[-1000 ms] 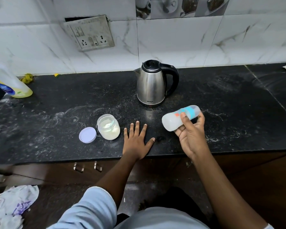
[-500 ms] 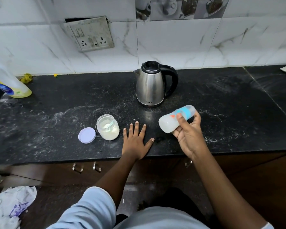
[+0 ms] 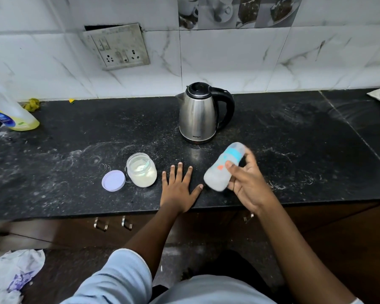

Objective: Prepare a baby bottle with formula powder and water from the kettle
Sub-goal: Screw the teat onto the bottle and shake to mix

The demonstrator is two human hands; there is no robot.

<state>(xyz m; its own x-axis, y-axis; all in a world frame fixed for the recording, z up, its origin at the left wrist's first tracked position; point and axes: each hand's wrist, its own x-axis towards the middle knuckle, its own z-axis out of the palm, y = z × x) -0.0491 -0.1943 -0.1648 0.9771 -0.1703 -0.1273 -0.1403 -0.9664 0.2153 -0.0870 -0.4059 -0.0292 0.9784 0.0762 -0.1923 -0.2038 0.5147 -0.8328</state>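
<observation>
Lettering low on the kettle [image 3: 198, 115] was too small to read. Over the countertop's [image 3: 75, 150] front edge, the right hand [image 3: 248, 185] gripped the tilted, blurred, blue-banded baby bottle [image 3: 222, 170]. The left hand [image 3: 179, 189] lay flat, fingers spread, beside the open jar [image 3: 142, 170] of white powder and its lid [image 3: 113, 180].

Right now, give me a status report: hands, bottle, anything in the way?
Left hand flat on counter, open. Right hand grips baby bottle, tilted, blurred. Formula jar open, lid beside it; kettle upright behind.
</observation>
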